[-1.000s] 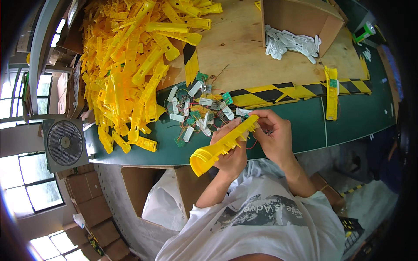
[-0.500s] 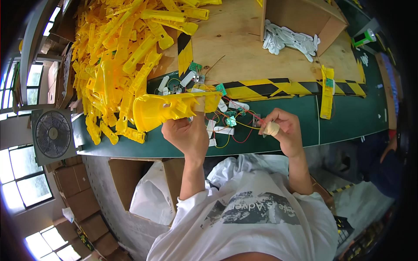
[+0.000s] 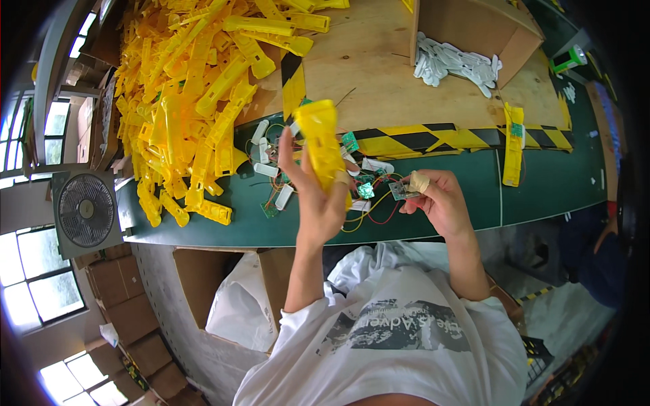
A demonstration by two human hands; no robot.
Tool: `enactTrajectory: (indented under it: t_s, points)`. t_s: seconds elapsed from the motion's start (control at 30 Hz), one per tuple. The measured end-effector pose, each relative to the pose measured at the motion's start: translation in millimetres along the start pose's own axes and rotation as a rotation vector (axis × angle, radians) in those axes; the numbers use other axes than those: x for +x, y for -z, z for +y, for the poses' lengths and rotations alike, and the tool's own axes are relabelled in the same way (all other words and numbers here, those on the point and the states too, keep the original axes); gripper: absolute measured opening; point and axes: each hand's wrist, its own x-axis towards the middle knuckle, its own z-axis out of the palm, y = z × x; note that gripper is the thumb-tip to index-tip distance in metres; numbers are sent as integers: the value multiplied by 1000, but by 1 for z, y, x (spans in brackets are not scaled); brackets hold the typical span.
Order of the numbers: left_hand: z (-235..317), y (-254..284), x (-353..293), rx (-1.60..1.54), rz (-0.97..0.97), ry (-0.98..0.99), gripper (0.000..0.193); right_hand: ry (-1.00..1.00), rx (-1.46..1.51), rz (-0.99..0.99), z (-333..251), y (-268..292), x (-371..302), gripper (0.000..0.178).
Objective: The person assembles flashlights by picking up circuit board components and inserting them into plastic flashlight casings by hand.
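My left hand (image 3: 318,211) grips a yellow plastic housing (image 3: 320,132), tilted with its broad end away from me; the index finger stands off its side. My right hand (image 3: 443,206) pinches a small grey-green circuit board (image 3: 398,191) between thumb and fingers, and a beige wrap covers one digit. Thin red and yellow wires (image 3: 369,211) appear to run from that board toward the clutter at the middle. Between and beyond my hands lie green circuit boards (image 3: 365,190) and white oblong plastic parts (image 3: 377,166), partly hidden by the housing.
A big heap of yellow housings (image 3: 176,101) covers the table's left. One housing with a green board (image 3: 513,145) lies at right. Farther back, a cardboard box (image 3: 474,27) holds white pieces (image 3: 453,64). Striped tape (image 3: 420,140) edges the wooden board. A fan (image 3: 87,210) stands left.
My left hand has turned the yellow housing from lying sideways to pointing away from me, and moved right. The circuit board in my right hand now shows more clearly.
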Motion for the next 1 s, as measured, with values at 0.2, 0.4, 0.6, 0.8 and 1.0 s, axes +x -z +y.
enactTrajectory:
  t_s: [0.2,0.4,0.6,0.8,1.0]
  points:
    - [-26,1,-17,307,-256,-152,40,-131,55,92,8,-4,10,34]
    - [-38,-8,-30,305,-127,36,12,-104,-224,102,15,5,15,36]
    - [-34,-13,-31,-151,-25,257,7,177,-140,114,5,-1,10,27]
    - [-35,-8,-33,45,-214,216,8,76,-300,-5,9,8,5,23]
    - [-27,-16,-39,24,-235,239,32,42,-348,-26,6,3,5,17]
